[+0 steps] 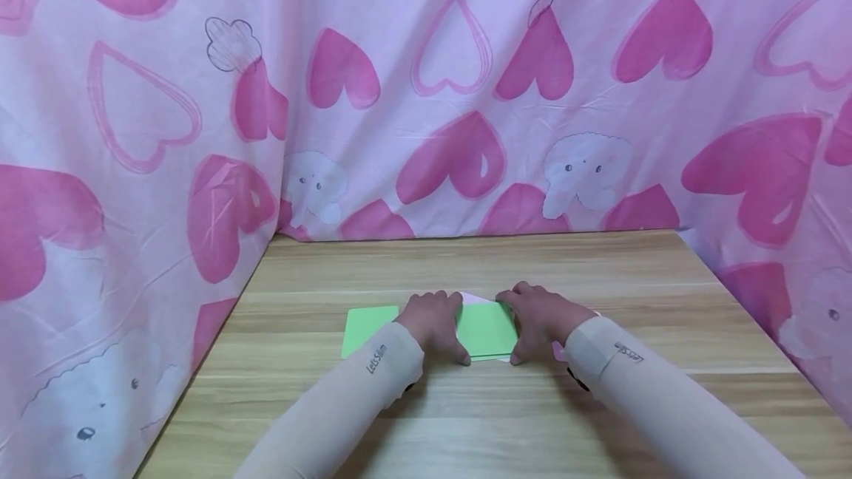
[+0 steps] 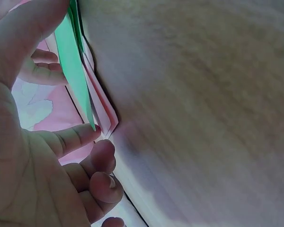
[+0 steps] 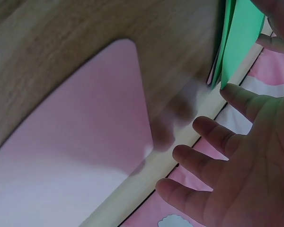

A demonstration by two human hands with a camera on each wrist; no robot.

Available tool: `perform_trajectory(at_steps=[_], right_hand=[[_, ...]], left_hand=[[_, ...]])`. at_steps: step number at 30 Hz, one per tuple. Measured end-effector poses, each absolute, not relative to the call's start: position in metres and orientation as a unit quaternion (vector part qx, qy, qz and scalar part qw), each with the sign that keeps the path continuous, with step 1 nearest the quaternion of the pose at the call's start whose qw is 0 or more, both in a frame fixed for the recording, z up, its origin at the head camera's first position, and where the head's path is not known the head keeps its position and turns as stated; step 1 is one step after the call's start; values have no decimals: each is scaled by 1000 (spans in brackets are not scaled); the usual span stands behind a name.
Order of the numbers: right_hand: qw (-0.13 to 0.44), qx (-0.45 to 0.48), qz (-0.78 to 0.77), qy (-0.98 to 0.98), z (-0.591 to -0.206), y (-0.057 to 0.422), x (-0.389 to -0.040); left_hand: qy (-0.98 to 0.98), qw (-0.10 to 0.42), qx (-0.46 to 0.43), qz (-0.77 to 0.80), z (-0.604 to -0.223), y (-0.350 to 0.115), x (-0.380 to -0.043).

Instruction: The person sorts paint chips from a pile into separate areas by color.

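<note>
A green paper sheet [image 1: 488,330] lies mid-table on a thin stack with pink sheets [image 2: 103,108] under it. My left hand [image 1: 435,324] holds its left side and my right hand [image 1: 539,316] its right side, thumbs at the near edge. In the left wrist view, the left hand [image 2: 68,78] pinches the lifted green sheet [image 2: 75,56] between thumb and forefinger, the other fingers curled. In the right wrist view, the right hand [image 3: 248,54] holds the green sheet [image 3: 241,28] under its thumb, with the fingers [image 3: 208,130] loosely spread.
A second green sheet [image 1: 367,327] lies flat just left of my left hand. A loose pink sheet [image 3: 85,142] rests on the wooden table [image 1: 532,257] under my right wrist. Pink heart-print cloth [image 1: 426,94] walls the table at the back and both sides.
</note>
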State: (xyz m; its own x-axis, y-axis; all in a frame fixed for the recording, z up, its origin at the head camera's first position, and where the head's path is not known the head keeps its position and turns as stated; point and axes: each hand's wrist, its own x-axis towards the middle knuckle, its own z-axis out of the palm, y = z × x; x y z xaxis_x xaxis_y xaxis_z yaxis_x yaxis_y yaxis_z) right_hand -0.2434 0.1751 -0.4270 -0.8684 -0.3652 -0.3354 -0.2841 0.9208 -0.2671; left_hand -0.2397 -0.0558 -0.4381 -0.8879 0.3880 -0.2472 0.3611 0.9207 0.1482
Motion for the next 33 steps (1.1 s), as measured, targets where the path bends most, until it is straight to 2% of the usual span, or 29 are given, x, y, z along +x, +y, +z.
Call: perform_trajectory(at_steps=[18, 33], right_hand=[[187, -172, -103, 962, -424, 172, -244], [167, -204, -98, 960, -418, 148, -245]], left_hand=[[969, 141, 193, 68, -429, -62, -238], [969, 133, 193, 72, -423, -94, -241]])
